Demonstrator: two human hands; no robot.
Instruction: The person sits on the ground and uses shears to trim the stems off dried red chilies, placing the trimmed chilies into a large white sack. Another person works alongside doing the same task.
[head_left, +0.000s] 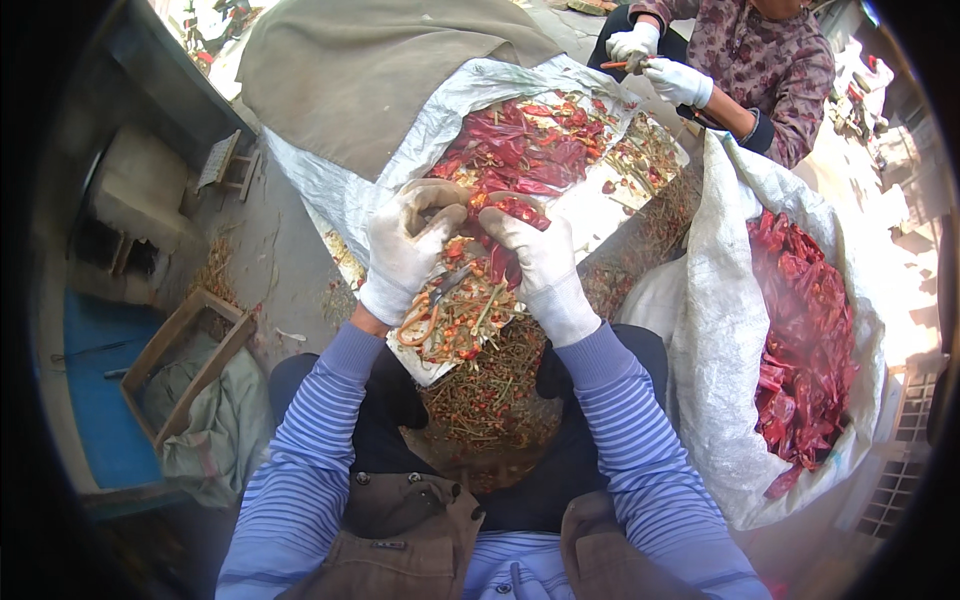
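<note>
Both my hands wear whitish work gloves and meet over a low board. My right hand (532, 255) is closed on a dried red chili pepper (504, 259), whose torn skin hangs below the fingers. Thumb and fingers of my left hand (412, 240) curl towards the same pepper's edge; whether they grip it I cannot tell. Scissors with orange handles (420, 322) lie below my left hand, among seeds and cut stems. Just beyond my hands, a heap of dried red chilies (525, 146) rests on a white woven sack (405, 142).
At the right stands an open white sack (720, 337) full of red chilies. A co-worker's gloved hands (675, 81) hold a tool at the upper right. A wooden frame (187, 375) and a small stool (225, 165) are at the left. Stems litter the ground (480, 405) between my legs.
</note>
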